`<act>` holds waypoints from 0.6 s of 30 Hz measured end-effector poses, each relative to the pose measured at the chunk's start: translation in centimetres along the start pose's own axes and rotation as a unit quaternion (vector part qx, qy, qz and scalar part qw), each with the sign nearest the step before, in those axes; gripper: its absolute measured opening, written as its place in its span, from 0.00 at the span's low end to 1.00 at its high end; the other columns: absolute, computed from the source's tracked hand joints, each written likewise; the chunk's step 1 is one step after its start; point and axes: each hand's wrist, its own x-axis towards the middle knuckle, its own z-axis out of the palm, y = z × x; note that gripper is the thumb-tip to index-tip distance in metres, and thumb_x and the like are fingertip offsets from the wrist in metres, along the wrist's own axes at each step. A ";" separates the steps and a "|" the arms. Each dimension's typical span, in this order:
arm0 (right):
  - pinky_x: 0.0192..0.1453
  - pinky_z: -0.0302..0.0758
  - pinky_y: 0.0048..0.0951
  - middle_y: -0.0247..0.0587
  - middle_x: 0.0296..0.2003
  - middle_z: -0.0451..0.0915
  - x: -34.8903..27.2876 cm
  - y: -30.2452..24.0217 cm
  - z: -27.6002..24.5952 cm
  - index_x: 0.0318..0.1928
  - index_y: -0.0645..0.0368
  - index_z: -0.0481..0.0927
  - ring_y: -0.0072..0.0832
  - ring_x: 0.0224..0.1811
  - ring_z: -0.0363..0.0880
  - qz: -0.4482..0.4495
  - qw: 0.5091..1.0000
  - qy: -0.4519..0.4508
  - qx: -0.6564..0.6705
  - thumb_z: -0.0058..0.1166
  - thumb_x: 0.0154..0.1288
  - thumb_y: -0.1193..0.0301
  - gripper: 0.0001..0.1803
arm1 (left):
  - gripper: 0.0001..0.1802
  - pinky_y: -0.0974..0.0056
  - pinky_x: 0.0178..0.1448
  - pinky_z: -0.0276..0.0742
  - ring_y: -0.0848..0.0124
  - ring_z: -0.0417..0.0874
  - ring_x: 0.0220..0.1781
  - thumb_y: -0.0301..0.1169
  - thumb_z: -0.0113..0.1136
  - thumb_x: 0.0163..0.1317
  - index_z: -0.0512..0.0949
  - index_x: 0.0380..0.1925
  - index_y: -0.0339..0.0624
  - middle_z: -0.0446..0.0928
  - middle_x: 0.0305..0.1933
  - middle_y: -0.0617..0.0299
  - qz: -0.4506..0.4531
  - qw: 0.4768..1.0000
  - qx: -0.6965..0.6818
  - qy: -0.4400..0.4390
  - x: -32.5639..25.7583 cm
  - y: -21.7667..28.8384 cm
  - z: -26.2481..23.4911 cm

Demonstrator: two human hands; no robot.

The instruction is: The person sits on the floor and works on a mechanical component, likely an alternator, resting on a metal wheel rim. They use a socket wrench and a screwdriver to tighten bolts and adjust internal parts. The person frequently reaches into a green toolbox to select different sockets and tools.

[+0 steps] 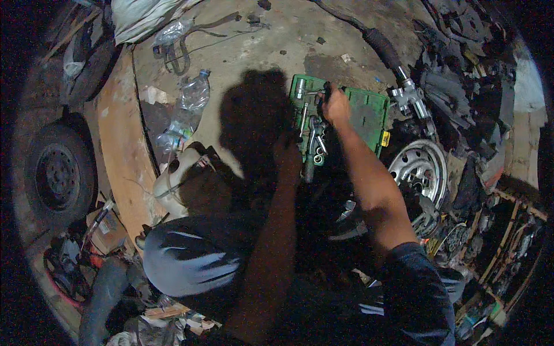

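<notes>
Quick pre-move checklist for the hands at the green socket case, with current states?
1. Right hand on a tool: ok. It is closed on a dark handle over the green tool case.
2. Left hand position: cannot tell. It sits in shadow at the case's near edge; what it holds is not visible.
3. Case open and flat on the floor: ok.
4. Sockets seated in the tray: not ok. Several lie loose in a heap.
5. Space around the case: not ok. A steel wheel rim and a steering rack crowd its right side.
6. Lighting: not ok. A shadow covers the case's left side.
</notes>
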 end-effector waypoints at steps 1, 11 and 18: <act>0.48 0.77 0.53 0.62 0.44 0.80 0.2 0.0 0.2 0.49 0.62 0.75 0.58 0.46 0.80 -0.006 1.000 -0.021 -0.016 0.61 0.59 0.69 0.19 | 0.17 0.60 0.59 0.71 0.64 0.79 0.51 0.22 0.48 0.66 0.81 0.52 0.39 0.82 0.49 0.56 0.018 0.999 0.006 0.031 -0.1 -0.2 0.1; 0.46 0.77 0.50 0.61 0.36 0.83 -5.7 -0.9 -5.8 0.47 0.71 0.74 0.58 0.43 0.82 -0.056 0.991 -0.004 0.122 0.51 0.70 0.65 0.18 | 0.14 0.66 0.31 0.67 0.74 0.73 0.30 0.33 0.52 0.70 0.79 0.50 0.40 0.78 0.34 0.63 0.017 0.996 -0.041 -0.072 0.0 1.8 1.8; 0.46 0.77 0.46 0.60 0.38 0.83 -15.1 -1.7 -22.2 0.46 0.70 0.77 0.56 0.43 0.82 -0.173 0.968 0.066 0.171 0.59 0.66 0.67 0.17 | 0.13 0.70 0.25 0.62 0.79 0.67 0.24 0.40 0.53 0.74 0.75 0.41 0.41 0.73 0.32 0.66 -0.002 0.922 -0.169 -0.349 -8.9 12.7 7.4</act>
